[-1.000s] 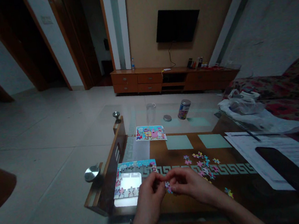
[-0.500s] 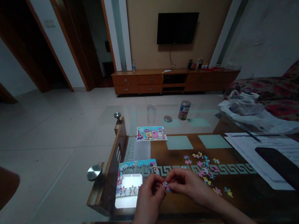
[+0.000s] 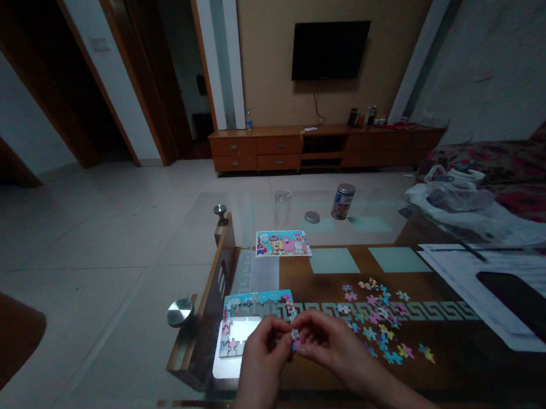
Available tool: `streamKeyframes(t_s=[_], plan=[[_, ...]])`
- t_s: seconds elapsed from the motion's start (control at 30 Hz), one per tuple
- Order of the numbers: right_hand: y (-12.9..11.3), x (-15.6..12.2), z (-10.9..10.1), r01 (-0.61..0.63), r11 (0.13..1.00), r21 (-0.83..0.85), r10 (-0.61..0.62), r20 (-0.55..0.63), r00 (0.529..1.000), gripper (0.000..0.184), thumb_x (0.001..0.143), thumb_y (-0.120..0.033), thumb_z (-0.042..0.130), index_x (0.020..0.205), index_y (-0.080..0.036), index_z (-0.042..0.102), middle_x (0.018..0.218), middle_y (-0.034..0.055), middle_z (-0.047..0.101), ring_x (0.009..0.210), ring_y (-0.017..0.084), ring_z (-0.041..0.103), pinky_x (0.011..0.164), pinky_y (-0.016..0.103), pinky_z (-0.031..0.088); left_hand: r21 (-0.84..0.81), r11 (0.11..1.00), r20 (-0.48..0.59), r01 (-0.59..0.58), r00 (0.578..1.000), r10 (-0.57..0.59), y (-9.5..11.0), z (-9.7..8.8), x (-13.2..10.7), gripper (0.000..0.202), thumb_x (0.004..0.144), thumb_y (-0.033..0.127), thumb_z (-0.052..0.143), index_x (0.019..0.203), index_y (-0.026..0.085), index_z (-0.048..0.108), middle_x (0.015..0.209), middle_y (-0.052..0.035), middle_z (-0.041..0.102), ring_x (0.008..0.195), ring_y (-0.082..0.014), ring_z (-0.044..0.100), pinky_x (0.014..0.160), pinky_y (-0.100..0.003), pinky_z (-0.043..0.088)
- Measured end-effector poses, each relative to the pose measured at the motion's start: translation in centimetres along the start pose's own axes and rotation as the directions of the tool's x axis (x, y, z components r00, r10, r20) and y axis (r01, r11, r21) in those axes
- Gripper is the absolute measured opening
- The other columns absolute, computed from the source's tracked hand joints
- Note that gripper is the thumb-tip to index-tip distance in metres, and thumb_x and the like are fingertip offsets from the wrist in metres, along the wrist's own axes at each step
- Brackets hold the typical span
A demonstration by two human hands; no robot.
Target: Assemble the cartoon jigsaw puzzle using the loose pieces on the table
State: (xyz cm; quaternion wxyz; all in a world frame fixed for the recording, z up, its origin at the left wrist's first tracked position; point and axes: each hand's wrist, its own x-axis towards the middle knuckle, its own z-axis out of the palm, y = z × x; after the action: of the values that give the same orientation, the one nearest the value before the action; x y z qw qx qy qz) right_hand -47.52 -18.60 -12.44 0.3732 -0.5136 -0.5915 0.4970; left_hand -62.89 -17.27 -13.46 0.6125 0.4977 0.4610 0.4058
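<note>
My left hand [image 3: 262, 368] and my right hand [image 3: 331, 351] meet over the near edge of the glass table [image 3: 254, 210], fingertips pinched together on a small puzzle piece [image 3: 295, 338]. Just left of my hands lies a partly filled puzzle frame [image 3: 247, 317] with a pale bare middle. Several loose pink, blue and yellow pieces [image 3: 377, 324] are scattered to the right of my hands. A finished cartoon picture card [image 3: 282, 243] lies farther back on the table.
A clear glass [image 3: 282, 206], a round lid [image 3: 311, 216] and a printed can [image 3: 343, 201] stand at the far end. White papers with a dark flat object [image 3: 517, 287] and a plastic bag [image 3: 456, 198] lie at right, beside a floral sofa [image 3: 532, 172].
My view has shifted a little, so the table sits further right and lower in frame. Both hands stay pinched together on the small piece, which has been turned slightly between the fingertips.
</note>
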Motion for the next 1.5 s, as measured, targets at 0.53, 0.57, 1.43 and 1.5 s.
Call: streamKeyframes(t_s=[0.53,0.57,1.43,1.5], plan=[[-0.1,0.2,0.7,0.010,1.000,0.006,-0.009,-0.030,0.999,0.017,0.075,-0.024,0.062,0.090,-0.020,0.065,0.081,0.0019,0.064,0.077,0.017,0.059,0.073,0.031,0.044,-0.067,0.997,-0.016,0.027,0.999,-0.028,0.0,-0.5,-0.2,0.023,0.066,0.037,0.065,0.076,0.017,0.055,0.062,0.0029,0.056,0.058,-0.0118,0.051,0.055,-0.024,0.039],[-0.2,0.3,0.7,0.014,1.000,-0.008,-0.014,-0.043,0.999,0.015,0.076,-0.025,0.061,0.089,-0.020,0.066,0.083,0.0025,0.065,0.079,0.018,0.059,0.075,0.032,0.045,-0.082,0.996,-0.018,0.031,0.999,-0.032,0.0,-0.5,-0.2,0.024,0.066,0.037,0.065,0.077,0.017,0.056,0.061,0.0033,0.055,0.057,-0.0116,0.051,0.055,-0.024,0.040],[0.0,-0.5,0.3,0.019,1.000,-0.020,-0.021,-0.097,0.995,0.010,0.073,-0.026,0.068,0.075,-0.018,0.062,0.071,-0.0004,0.061,0.068,0.014,0.055,0.064,0.026,0.043,-0.090,0.992,0.064,0.086,0.995,-0.081,-0.8,-0.3,-0.4,0.036,0.063,0.047,0.073,0.072,0.017,0.056,0.059,0.0019,0.059,0.057,-0.0131,0.057,0.057,-0.024,0.045],[0.3,-0.9,-0.1,0.000,1.000,-0.021,-0.001,-0.081,0.997,0.010,0.070,-0.024,0.070,0.071,-0.018,0.062,0.068,-0.0020,0.059,0.066,0.013,0.053,0.061,0.024,0.041,-0.044,0.996,0.119,0.073,0.991,-0.067,-1.4,-0.2,-0.6,0.032,0.067,0.045,0.071,0.073,0.018,0.056,0.059,0.0028,0.058,0.057,-0.0127,0.055,0.056,-0.024,0.043]])
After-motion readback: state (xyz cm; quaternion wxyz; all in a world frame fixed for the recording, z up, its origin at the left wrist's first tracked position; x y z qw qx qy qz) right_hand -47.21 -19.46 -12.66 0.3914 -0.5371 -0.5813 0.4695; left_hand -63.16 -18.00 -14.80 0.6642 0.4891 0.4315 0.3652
